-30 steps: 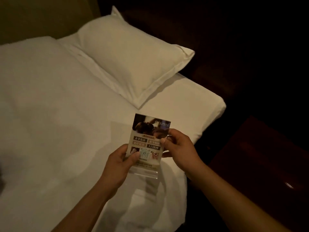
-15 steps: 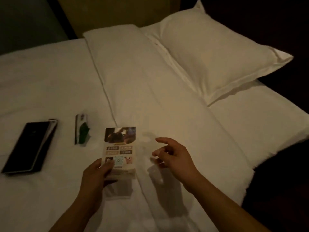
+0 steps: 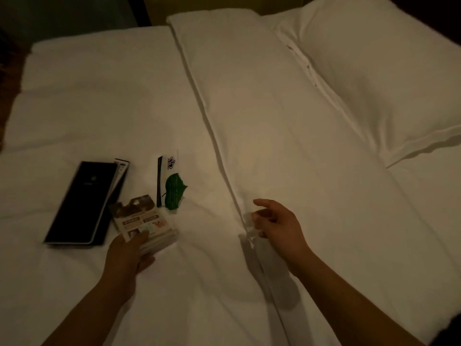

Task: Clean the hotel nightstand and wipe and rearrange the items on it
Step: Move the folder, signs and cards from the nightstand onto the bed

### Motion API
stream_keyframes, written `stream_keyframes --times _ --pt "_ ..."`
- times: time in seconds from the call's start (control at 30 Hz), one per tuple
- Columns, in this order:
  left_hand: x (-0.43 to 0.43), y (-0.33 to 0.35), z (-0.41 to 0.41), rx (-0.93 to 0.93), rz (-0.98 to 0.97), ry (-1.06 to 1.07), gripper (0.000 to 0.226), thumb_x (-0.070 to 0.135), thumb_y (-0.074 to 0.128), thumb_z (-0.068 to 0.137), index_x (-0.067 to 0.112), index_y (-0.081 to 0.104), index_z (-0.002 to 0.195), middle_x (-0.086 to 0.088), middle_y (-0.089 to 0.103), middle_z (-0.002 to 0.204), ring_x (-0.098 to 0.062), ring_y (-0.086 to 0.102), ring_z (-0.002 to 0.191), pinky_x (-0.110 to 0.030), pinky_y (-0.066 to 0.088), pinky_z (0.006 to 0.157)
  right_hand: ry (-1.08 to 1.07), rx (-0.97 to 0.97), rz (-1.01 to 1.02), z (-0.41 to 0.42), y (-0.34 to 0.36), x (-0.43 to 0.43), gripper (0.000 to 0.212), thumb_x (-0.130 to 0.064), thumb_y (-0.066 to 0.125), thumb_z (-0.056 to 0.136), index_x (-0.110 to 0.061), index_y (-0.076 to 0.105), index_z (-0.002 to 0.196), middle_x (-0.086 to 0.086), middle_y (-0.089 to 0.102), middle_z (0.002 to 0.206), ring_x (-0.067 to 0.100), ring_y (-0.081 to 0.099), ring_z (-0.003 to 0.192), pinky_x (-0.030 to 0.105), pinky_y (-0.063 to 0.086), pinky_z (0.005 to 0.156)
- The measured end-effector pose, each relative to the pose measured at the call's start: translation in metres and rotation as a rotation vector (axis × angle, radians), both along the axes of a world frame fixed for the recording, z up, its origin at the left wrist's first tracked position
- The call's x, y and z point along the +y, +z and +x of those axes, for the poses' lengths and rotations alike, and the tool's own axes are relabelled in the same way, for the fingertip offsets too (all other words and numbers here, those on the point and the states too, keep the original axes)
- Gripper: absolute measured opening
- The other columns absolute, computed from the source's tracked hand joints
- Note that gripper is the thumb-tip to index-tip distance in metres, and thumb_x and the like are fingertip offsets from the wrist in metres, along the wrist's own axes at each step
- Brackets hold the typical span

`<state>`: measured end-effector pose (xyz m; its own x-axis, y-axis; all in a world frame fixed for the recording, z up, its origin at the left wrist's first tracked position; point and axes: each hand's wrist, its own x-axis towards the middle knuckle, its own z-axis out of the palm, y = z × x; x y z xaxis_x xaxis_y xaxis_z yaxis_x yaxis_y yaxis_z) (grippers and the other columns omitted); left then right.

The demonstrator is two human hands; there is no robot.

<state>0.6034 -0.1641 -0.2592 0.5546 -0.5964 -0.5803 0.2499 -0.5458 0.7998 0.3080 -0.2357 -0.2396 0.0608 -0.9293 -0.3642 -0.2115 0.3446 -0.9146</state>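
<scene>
Left hand (image 3: 127, 255) grips the sign stand (image 3: 142, 221) beside the folder (image 3: 84, 201), likely freeing the nightstand; right hand (image 3: 277, 224) loosely curled, empty.

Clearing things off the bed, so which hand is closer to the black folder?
Left. The left hand, gripping the picture card, is right beside the black folder's near right corner. The right hand is far off to its right.

A white bed (image 3: 99, 101) is filling most of the view under dim, warm light. A thicker white duvet (image 3: 274, 126) is lying over its right part, with its edge running diagonally from top centre toward the bottom. A white pillow (image 3: 379, 78) is lying at upper right, just beside the duvet. A yellowish panel (image 3: 156, 10) is showing beyond the far edge.
</scene>
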Motion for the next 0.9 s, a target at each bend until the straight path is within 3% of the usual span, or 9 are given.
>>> stream_keyframes --times 0.13,0.23,0.3,0.47,0.73,0.9 --pt "-0.003 -0.001 -0.008 -0.5 0.09 -0.153 0.069 0.004 0.067 0.09 0.014 0.038 0.151 -0.022 0.049 0.144 -0.04 0.052 0.128 -0.056 0.044 0.107 -0.039 -0.006 0.039 -0.003 -0.008 -0.004 0.027 -0.017 0.065 0.092 -0.032 0.068 0.113 0.002 0.073 0.093 0.02 0.071 0.08 0.035 0.062 0.076" --pt "-0.002 0.007 -0.025 -0.798 0.146 -0.331 0.082 0.011 0.074 0.085 0.018 0.032 0.156 -0.023 0.034 0.152 -0.045 0.04 0.135 -0.064 0.038 0.108 -0.035 0.006 0.041 -0.004 -0.01 -0.003 0.028 -0.016 0.065 0.092 -0.031 0.068 0.115 0.0 0.072 0.093 0.018 0.071 0.08 0.035 0.062 0.077" --pt "-0.006 0.01 -0.04 -0.882 0.142 -0.48 0.083 0.021 0.074 0.086 0.023 0.03 0.156 -0.019 0.031 0.157 -0.043 0.036 0.14 -0.062 0.034 0.111 -0.04 0.003 0.039 -0.005 -0.01 -0.001 0.029 -0.015 0.065 0.091 -0.03 0.067 0.116 0.002 0.072 0.094 0.021 0.071 0.081 0.035 0.062 0.076" --pt "-0.021 0.019 -0.071 -0.821 0.129 -0.65 0.08 0.039 0.062 0.094 0.027 0.017 0.159 -0.015 0.026 0.163 -0.036 0.022 0.149 -0.056 0.021 0.12 -0.059 -0.023 0.024 -0.01 -0.001 0.004 0.029 -0.014 0.067 0.089 -0.031 0.068 0.113 0.003 0.072 0.092 0.022 0.071 0.078 0.034 0.061 0.07" --pt "-0.019 0.048 -0.118 -0.799 -0.102 -0.823 0.073 0.041 0.058 0.096 0.027 0.022 0.158 -0.011 0.026 0.164 -0.027 0.023 0.151 -0.05 0.024 0.121 -0.121 -0.09 -0.033 -0.046 0.031 0.027 0.03 -0.017 0.069 0.088 -0.031 0.067 0.114 0.003 0.073 0.093 0.023 0.074 0.071 0.041 0.063 0.066" --pt "-0.013 0.067 -0.163 -0.78 -0.249 -0.923 0.069 0.039 0.058 0.095 0.022 0.031 0.156 -0.014 0.037 0.158 -0.031 0.036 0.145 -0.055 0.036 0.114 -0.229 -0.093 -0.109 -0.078 0.046 0.053 0.028 -0.026 0.071 0.088 -0.04 0.068 0.112 -0.011 0.072 0.093 0.01 0.072 0.077 0.023 0.059 0.058"
